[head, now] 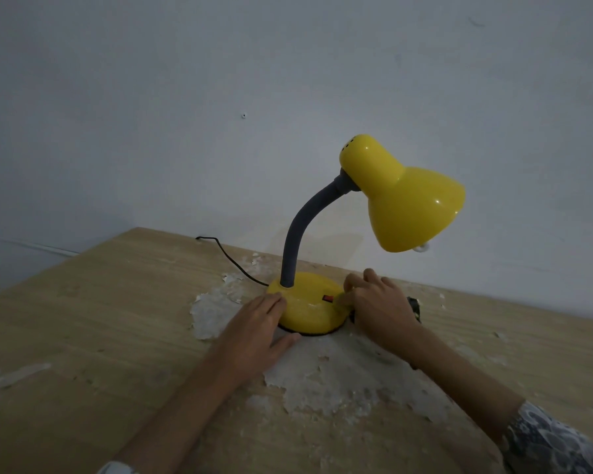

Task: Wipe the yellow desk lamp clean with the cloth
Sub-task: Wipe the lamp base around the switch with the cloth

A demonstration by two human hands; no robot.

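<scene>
Both hands (322, 319) on yellow lamp (308, 311) base

No legible text

No word, label, brand or number can be read on the yellow desk lamp (374, 234); its red switch (328, 297), at 3 o'clock on the base, shows no readable mark.

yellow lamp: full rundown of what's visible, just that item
The yellow desk lamp stands upright on the worn wooden table near the wall. Glossy yellow bell shade with vent holes on top, tilted down to the right; a bulb tip peeks out. Dark grey gooseneck curves from the round yellow base, which carries a red switch. A black cord leaves behind. The left hand rests on the base's left; the right hand touches its right edge.
</scene>
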